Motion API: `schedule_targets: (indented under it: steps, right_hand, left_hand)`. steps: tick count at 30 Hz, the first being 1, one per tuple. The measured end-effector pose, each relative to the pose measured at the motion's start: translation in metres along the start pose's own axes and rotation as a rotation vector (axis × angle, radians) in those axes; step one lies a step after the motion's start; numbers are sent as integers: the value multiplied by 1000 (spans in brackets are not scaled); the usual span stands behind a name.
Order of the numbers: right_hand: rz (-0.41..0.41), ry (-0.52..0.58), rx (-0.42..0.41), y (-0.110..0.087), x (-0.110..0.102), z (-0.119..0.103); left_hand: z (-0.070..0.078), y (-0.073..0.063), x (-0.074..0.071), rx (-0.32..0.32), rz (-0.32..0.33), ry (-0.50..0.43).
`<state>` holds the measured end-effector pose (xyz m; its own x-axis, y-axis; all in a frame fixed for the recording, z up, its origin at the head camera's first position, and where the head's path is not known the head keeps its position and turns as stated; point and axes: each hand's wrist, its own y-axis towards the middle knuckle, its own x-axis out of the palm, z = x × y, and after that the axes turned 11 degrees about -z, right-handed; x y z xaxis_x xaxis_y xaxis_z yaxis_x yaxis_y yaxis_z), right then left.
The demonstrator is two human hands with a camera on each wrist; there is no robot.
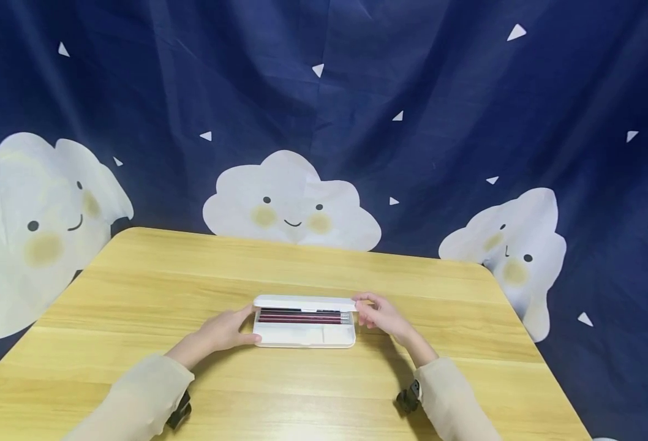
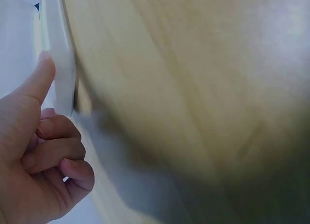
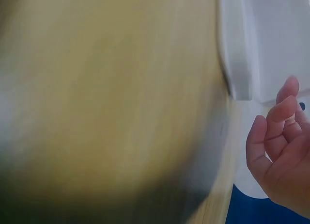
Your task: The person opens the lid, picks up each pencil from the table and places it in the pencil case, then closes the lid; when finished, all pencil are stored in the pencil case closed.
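Observation:
A white pencil case (image 1: 290, 335) lies on the table with its hinged lid (image 1: 280, 301) partly raised along the far side. Inside, several dark red and black pencils (image 1: 302, 319) lie lengthwise in the back part, their silvery ends to the right; a low divider splits the front part. My left hand (image 1: 222, 331) holds the case's left end, thumb at the near corner and fingers towards the back. The left thumb presses the front wall (image 2: 60, 54) in the left wrist view. At the lid's right end, my right hand (image 1: 381, 315) pinches the corner with bent fingers.
The wood-grain table (image 1: 302, 392) has rounded far corners. Behind it hangs a dark blue curtain (image 1: 280, 92) printed with white clouds and small triangles. A black wrist device (image 1: 408, 399) shows at the right sleeve, another (image 1: 179, 411) at the left.

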<state>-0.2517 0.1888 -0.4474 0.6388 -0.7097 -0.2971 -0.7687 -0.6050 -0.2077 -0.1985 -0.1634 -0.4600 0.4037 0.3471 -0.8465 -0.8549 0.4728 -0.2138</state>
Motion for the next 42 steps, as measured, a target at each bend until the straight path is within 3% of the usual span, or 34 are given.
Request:
schedule_targets:
  steps: [8,12,18,26,29,35,39,42]
  right_hand:
    - [-91,-111,-36,-6,4,3]
    - [-137,-139,-54,-14,10,-15]
    - [-162,-175,-56,-16,14,-27]
    - [-128,-184,-32,-6,4,1]
    - [-122,-193,-28,-8,1,5]
    - [-141,-226,-48,-9,0,8]
    - [-160,-237,-77,-8,0,10]
    - [-181,-245,-101,-9,1,11]
  left_hand:
    - [-12,-4,-1,118,-15,-27]
    - [-16,-7,-5,115,-30,-39]
    - [-18,-5,-5,119,14,-53]
    - [-12,8,-2,-6,107,-1]
    - [-9,11,-2,-26,136,23]
    - [-11,11,-7,-59,108,30]
    - [-11,10,-13,-120,120,-29]
    - [-10,12,-15,-99,112,-117]
